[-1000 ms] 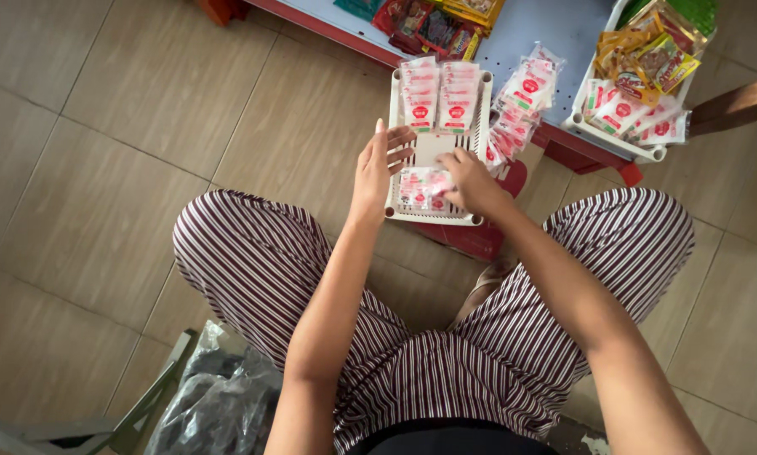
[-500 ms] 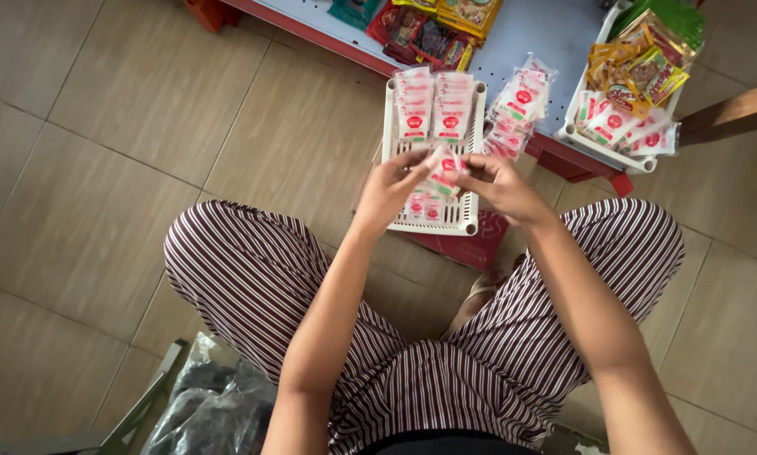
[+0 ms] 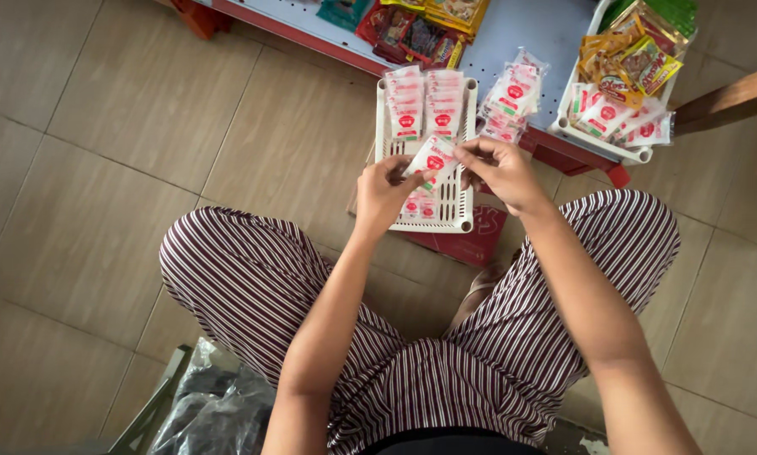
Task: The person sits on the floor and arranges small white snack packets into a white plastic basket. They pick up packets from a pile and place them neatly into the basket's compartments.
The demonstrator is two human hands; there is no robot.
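Both hands pinch one small clear packet (image 3: 431, 160) with a red-and-white label: the left hand (image 3: 385, 195) grips its lower left corner between thumb and fingers, and the right hand (image 3: 498, 171) grips its upper right edge with the fingertips closed on it. The packet hangs tilted just above the middle of a white slotted tray (image 3: 454, 200), not touching it. A second ago the hands were down in the near end of the tray, among the packets lying there; half a second ago they were already lifted with the packet between them, and now they hold it a little higher and nearer the tray's middle. Two neat rows of like packets (image 3: 425, 105) fill the far end of the tray, and a few more (image 3: 419, 207) lie near its near edge, under the left hand. The tray rests on a red box (image 3: 471, 240) on the tiled floor, against the red edge of a low pale blue shelf (image 3: 513, 34). On the shelf, just right of the tray, sits a loose pile of the same packets (image 3: 513, 93), and farther right a white basket (image 3: 602, 145) with orange and green snack bags. Striped trousers (image 3: 252, 278) cover the person's knees.
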